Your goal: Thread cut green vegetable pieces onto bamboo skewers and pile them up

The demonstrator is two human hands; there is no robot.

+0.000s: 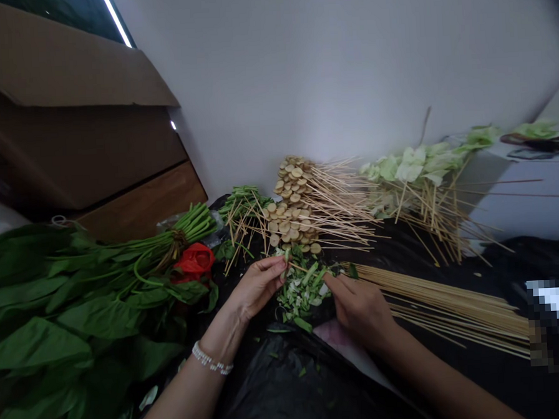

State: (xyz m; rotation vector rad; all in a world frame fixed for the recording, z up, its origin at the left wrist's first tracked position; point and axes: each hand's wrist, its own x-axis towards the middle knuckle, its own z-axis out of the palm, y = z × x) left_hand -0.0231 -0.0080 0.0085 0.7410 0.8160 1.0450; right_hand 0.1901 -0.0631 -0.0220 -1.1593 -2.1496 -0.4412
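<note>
My left hand (260, 287), with a white beaded bracelet at its wrist, pinches a small piece of green vegetable (287, 255) between thumb and fingertips. A thin bamboo skewer (299, 268) runs from my right hand (363, 306) towards that piece, its tip at or in it; I cannot tell how deep. The fingers of my right hand are closed around the skewer's other end. Between and below the hands lies a heap of chopped green and white vegetable pieces (303, 296) on black plastic (278, 372).
Leafy greens (78, 307) with bundled stems lie left, beside a red plastic bag (195, 262). Behind are skewered green stems (245, 199), skewered round slices (292, 224) and skewered pale cabbage leaves (413, 164). Bare skewers (443, 294) lie right. A cardboard box (79, 145) stands back left.
</note>
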